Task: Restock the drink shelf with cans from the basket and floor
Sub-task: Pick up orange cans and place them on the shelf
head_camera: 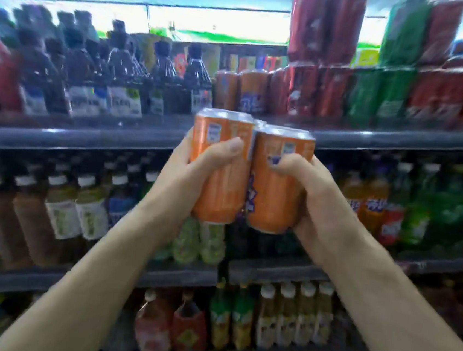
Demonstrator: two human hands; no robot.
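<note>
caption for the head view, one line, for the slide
Left hand and right hand lift orange cans toward the top shelf, where matching orange cans stand.

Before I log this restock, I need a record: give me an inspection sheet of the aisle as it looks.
Surface: top shelf holds orange shelf cans, with a gap in front.
Job's things: two orange cans, left can and right can, upright, touching, held below shelf height.
Clutter: nothing seen.
Grippers: left hand grips the left can; right hand grips the right can.
Cables: nothing seen.
Surroundings: dark bottles left, red and green cans right; blurred.
</note>
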